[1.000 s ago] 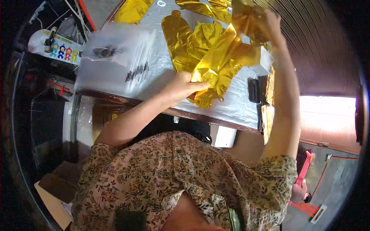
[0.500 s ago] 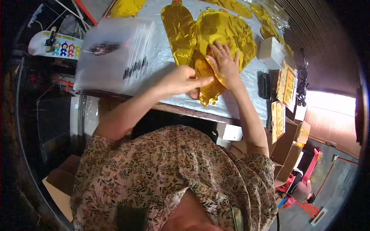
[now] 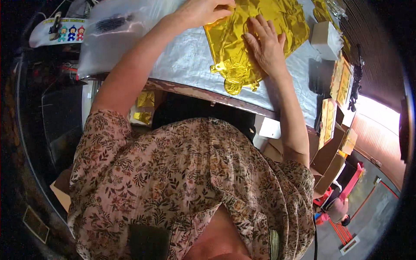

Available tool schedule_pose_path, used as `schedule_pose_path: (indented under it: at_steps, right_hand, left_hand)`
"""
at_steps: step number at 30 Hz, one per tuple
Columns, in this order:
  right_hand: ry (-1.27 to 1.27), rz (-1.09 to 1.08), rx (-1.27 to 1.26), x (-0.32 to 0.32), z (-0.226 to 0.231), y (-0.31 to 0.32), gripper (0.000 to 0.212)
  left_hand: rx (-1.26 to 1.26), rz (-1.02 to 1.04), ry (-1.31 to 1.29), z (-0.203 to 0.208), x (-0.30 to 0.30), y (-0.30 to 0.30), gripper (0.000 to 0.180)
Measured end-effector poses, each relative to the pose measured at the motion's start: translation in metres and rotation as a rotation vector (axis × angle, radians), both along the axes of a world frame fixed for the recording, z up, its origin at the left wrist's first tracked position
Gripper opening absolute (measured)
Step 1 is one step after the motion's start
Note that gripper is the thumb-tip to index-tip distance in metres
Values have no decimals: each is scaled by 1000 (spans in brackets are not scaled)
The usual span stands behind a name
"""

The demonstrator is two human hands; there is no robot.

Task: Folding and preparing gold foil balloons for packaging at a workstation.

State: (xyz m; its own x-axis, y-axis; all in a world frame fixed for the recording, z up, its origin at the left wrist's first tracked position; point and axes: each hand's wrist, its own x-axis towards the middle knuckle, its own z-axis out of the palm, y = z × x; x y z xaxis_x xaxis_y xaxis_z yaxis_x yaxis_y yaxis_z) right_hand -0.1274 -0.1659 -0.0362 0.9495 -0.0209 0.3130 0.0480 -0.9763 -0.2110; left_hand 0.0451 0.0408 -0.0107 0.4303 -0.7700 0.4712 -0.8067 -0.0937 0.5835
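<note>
Head: gold foil (image 3: 227, 47) laid out on desk (image 3: 186, 60), looks partway smoothed.
Foil's near end sits just short of the near edge, right of the plastic bags (image 3: 110, 43), left of the white box (image 3: 324, 40). Right hand (image 3: 268, 50): fingers spread on top of it. Left hand (image 3: 199, 12): fingers curled together at its left edge, partly cropped; can't tell if it's pinching. Done, my read: foil opened out on the desk. Left: creases all over, near end bunched around its small tabs (image 3: 233, 87). Far end out of frame, can't judge.
</note>
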Motion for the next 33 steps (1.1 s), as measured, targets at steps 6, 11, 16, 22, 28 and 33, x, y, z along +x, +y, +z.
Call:
schedule_pose_path:
  at_steps: [6, 11, 16, 22, 28, 33]
  right_hand:
    - [-19, 3, 32, 1, -1, 3, 54]
    - [-23, 10, 25, 1, 1, 3, 52]
    - [29, -16, 45, -2, 7, 14, 51]
    - [51, -32, 48, -6, 10, 16, 54]
    - [66, -46, 82, -5, 12, 19, 54]
    - [42, -37, 58, -2, 13, 19, 53]
  left_hand:
    - [-18, 8, -35, -16, 5, 0, 29]
    - [12, 8, -57, -15, 11, -4, 30]
    - [-21, -9, -166, -28, 13, -4, 25]
    - [-23, 35, -51, -24, 4, -6, 31]
    - [0, -2, -35, -9, -4, -6, 37]
    - [80, 43, -140, -9, -6, -5, 44]
